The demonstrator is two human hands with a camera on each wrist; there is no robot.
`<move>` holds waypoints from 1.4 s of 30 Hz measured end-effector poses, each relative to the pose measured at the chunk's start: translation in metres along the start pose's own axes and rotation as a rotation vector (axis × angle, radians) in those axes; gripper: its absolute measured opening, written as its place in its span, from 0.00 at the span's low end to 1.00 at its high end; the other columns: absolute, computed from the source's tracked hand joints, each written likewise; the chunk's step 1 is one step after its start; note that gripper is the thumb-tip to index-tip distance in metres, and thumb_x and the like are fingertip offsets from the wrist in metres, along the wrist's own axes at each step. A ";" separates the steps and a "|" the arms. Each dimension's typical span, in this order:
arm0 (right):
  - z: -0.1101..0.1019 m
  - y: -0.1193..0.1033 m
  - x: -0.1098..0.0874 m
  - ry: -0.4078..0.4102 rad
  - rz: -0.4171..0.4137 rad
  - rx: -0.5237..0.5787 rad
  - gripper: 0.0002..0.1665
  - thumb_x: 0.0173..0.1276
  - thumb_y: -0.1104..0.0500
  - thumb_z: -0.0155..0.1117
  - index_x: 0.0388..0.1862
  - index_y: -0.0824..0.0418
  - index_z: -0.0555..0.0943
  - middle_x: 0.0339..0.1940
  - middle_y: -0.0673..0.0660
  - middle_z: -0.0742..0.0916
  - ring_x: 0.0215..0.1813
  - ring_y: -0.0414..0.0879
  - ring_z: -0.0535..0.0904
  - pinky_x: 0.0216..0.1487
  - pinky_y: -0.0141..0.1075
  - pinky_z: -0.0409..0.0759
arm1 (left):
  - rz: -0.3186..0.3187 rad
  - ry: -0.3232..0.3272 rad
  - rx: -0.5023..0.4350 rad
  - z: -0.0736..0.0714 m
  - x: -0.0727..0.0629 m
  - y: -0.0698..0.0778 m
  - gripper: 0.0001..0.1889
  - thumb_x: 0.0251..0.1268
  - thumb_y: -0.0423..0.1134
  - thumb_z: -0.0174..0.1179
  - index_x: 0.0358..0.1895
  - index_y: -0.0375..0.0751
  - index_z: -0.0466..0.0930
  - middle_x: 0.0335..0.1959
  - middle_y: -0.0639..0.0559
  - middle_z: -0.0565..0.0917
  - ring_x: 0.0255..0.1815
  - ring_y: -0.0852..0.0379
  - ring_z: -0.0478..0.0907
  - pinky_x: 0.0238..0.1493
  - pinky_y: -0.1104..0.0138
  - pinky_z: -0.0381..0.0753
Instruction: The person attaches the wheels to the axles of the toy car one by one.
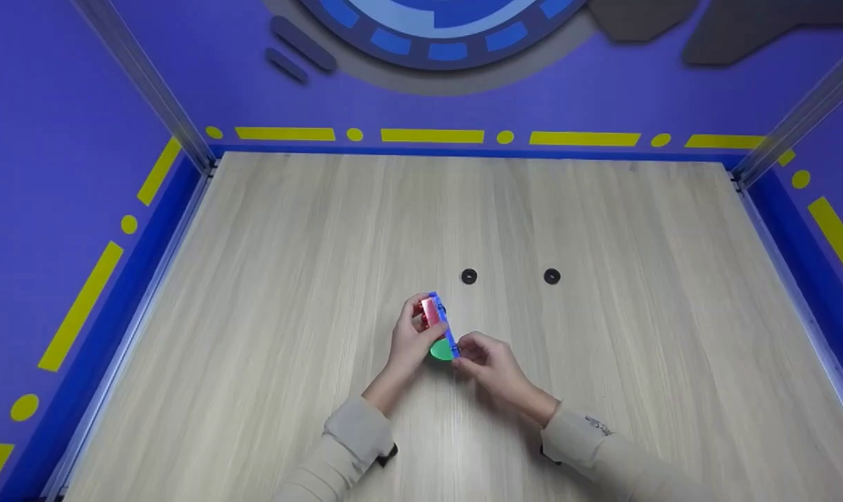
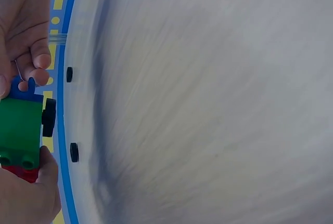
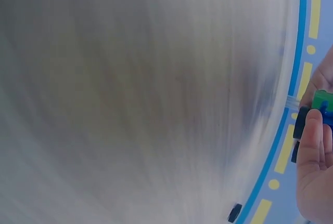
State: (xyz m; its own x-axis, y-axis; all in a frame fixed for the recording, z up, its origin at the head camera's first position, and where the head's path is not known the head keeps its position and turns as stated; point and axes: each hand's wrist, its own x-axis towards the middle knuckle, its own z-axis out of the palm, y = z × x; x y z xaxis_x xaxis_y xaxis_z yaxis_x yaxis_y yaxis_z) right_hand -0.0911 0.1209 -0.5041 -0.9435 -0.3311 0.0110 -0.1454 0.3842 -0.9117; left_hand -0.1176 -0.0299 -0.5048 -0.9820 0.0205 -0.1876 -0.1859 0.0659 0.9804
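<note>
Both hands hold a small toy block car. My left hand [image 1: 414, 335] grips its red block [image 1: 429, 312] and blue base [image 1: 443, 324], which is turned on its side. My right hand [image 1: 492, 362] pinches the car's near end with thumb and fingers. A green block [image 2: 20, 128] sits on the base, close to a blue hook [image 2: 23, 88] by the right fingertips. One black wheel [image 2: 49, 117] stands out from the car's side in the left wrist view. In the right wrist view, the right thumb [image 3: 312, 122] overlaps that wheel's edge.
Two loose black wheels lie on the wooden table [image 1: 309, 279] beyond the hands, one wheel [image 1: 469, 277] straight ahead and another wheel [image 1: 552, 277] farther right. Blue panels [image 1: 428, 104] with yellow marks enclose the table at the back and sides.
</note>
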 end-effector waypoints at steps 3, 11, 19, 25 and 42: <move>0.002 0.011 0.003 -0.017 0.001 0.015 0.10 0.56 0.67 0.61 0.38 0.69 0.76 0.33 0.62 0.83 0.35 0.46 0.79 0.37 0.31 0.77 | 0.004 0.014 0.013 -0.001 0.000 -0.002 0.29 0.54 0.31 0.56 0.60 0.36 0.58 0.55 0.38 0.69 0.51 0.45 0.70 0.49 0.59 0.73; 0.004 0.036 0.008 -0.052 0.000 -0.033 0.11 0.57 0.60 0.62 0.39 0.63 0.76 0.32 0.56 0.83 0.34 0.40 0.78 0.36 0.28 0.76 | -0.007 0.007 -0.012 -0.002 0.016 -0.028 0.31 0.52 0.33 0.59 0.61 0.40 0.58 0.58 0.38 0.67 0.54 0.44 0.69 0.52 0.57 0.71; -0.004 0.035 0.014 0.000 -0.040 -0.076 0.10 0.54 0.68 0.62 0.36 0.69 0.76 0.30 0.58 0.83 0.32 0.45 0.78 0.35 0.32 0.77 | -0.016 0.070 0.003 -0.008 0.018 -0.032 0.29 0.53 0.33 0.59 0.60 0.42 0.59 0.56 0.41 0.68 0.54 0.46 0.68 0.51 0.58 0.71; -0.011 0.037 0.017 0.047 -0.002 -0.066 0.10 0.54 0.67 0.63 0.36 0.70 0.76 0.29 0.57 0.82 0.31 0.40 0.76 0.34 0.30 0.75 | -0.079 0.093 0.003 -0.013 0.020 -0.032 0.29 0.54 0.34 0.58 0.60 0.48 0.59 0.58 0.44 0.67 0.53 0.48 0.68 0.53 0.58 0.69; -0.028 0.024 0.023 0.066 0.081 -0.056 0.10 0.52 0.73 0.59 0.36 0.74 0.75 0.27 0.62 0.81 0.28 0.47 0.75 0.29 0.28 0.72 | -0.093 0.116 -0.025 -0.016 0.022 -0.035 0.30 0.51 0.30 0.58 0.60 0.46 0.59 0.56 0.43 0.68 0.54 0.46 0.68 0.51 0.59 0.71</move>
State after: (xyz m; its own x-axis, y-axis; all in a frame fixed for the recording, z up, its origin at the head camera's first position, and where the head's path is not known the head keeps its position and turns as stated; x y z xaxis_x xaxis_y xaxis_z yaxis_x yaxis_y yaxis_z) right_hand -0.1245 0.1463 -0.5146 -0.9703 -0.2396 -0.0333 -0.0821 0.4557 -0.8863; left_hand -0.1338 -0.0481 -0.5420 -0.9575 -0.1005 -0.2705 -0.2753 0.0371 0.9606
